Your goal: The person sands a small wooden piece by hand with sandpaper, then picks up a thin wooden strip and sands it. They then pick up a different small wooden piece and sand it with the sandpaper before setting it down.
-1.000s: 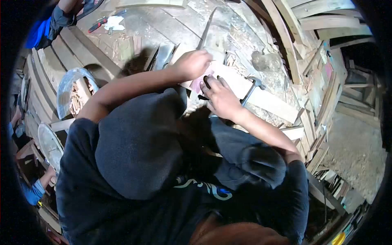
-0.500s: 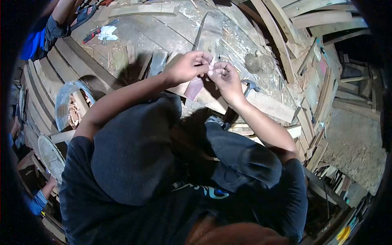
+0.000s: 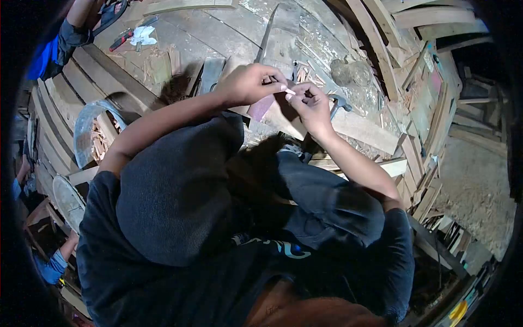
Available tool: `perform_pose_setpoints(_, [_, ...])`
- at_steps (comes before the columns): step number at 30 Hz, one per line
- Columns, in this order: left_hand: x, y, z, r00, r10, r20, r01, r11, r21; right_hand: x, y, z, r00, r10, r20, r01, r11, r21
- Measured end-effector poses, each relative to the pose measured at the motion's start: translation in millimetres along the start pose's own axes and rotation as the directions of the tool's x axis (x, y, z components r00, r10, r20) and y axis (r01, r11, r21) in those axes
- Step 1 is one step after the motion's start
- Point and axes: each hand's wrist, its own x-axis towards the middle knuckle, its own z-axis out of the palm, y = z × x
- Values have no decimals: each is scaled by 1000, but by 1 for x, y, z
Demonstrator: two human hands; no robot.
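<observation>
My left hand (image 3: pixel 255 84) and my right hand (image 3: pixel 314 109) meet over the littered work surface, fingertips nearly touching. Between them is a small pale wood sliver (image 3: pixel 291 92), pinched at one end by the left thumb and finger and at the other by the right. Below the hands lies a pinkish-purple flat piece (image 3: pixel 261 108), partly hidden by the left hand. Just right of my right hand rests a hammer (image 3: pixel 340 103), its metal head showing. Beyond the left hand a long dark pointed blade (image 3: pixel 267 34) lies on the boards.
A bucket (image 3: pixel 81 133) of wood offcuts stands at the left. Thin wood sticks (image 3: pixel 309 73) and a dusty roundish object (image 3: pixel 351 72) lie beyond my right hand. A red-and-black tool (image 3: pixel 121 40) lies far left, near another person's sleeve (image 3: pixel 73 39). Timber (image 3: pixel 376 49) leans at right.
Both hands have shifted slightly, the right one moving a little right. The wood sliver, upright before, now lies more level between the fingertips. The view has shifted a little.
</observation>
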Motion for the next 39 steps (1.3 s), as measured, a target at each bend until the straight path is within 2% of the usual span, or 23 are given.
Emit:
perform_pose_setpoints(1, [-1, 0, -1, 998, -63, 7, 63, 998, -16, 0, -2, -2, 999, 40, 7, -41, 992, 121])
perform_pose_setpoints(2, [-1, -5, 0, 998, -63, 16, 64, 997, -44, 0, -3, -2, 999, 39, -29, -34, 985, 168])
perform_pose_setpoints(4, [0, -12, 2, 998, -61, 31, 64, 993, -103, -2, -7, -1, 993, 97, -66, -84, 981, 174])
perform_pose_setpoints(8, [1, -16, 1, 999, -22, -40, 21, 999, -29, -2, -8, -2, 992, 57, -112, -41, 990, 135])
perform_pose_setpoints(9, [1, -17, 1, 996, -81, -34, 79, 995, -57, -2, -7, -3, 992, 60, -113, -45, 990, 132])
perform_pose_setpoints(12, [0, -12, -2, 997, -76, -4, 76, 993, -90, 0, -2, -6, 990, 82, -112, -63, 986, 156])
perform_pose_setpoints(14, [0, -13, -2, 998, -69, -13, 68, 997, -44, 0, -6, -2, 990, 81, -120, -58, 981, 185])
perform_pose_setpoints(15, [0, -13, -2, 998, -64, -18, 64, 998, -21, -2, -10, -1, 982, 117, -146, -98, 986, 133])
perform_pose_setpoints(18, [1, -22, 0, 998, -32, -47, 29, 998, -50, 1, -1, -4, 980, 100, -171, -78, 988, 133])
perform_pose_setpoints(25, [-5, 9, 1, 997, 49, -53, -43, 993, 109, 5, 6, -3, 996, 10, -89, 1, 993, 121])
perform_pose_setpoints(28, [-4, 2, 0, 999, -33, -27, 38, 978, 203, 5, 5, 0, 998, 28, -56, -18, 986, 166])
perform_pose_setpoints(29, [-4, 0, 0, 997, 40, -67, -25, 978, 207, 7, 6, 1, 998, 20, -57, -10, 984, 178])
perform_pose_setpoints(30, [-4, -3, -1, 993, 42, -109, -13, 968, 250, 10, 9, 2, 998, 14, -59, -2, 982, 191])
perform_pose_setpoints(31, [-3, -9, -2, 988, 44, -149, 1, 956, 292, 12, 12, 1, 994, -108, 3, 108, 993, -37])
perform_pose_setpoints(32, [-3, -16, -1, 981, 46, -190, 20, 943, 332, 7, 13, -6, 960, -233, 153, 272, 907, -322])
perform_pose_setpoints(33, [-2, -22, -1, 966, 65, -250, 20, 946, 322, 3, 15, -8, 900, -330, 284, 430, 779, -456])
perform_pose_setpoints(34, [-4, -15, -4, 963, 4, -271, 105, 917, 386, -1, 15, -6, 817, -393, 423, 576, 606, -549])
perform_pose_setpoints(36, [-5, -24, -6, 966, 45, -254, 89, 867, 490, -9, 18, -2, 697, -215, 684, 711, 329, -622])
perform_pose_setpoints(38, [-8, -24, -3, 981, 63, -183, 46, 845, 533, -20, 19, 0, 700, -47, 713, 703, 221, -675])
perform_pose_setpoints(39, [-9, -24, -2, 987, 70, -143, 21, 832, 554, -21, 20, 0, 701, -27, 713, 702, 206, -682])
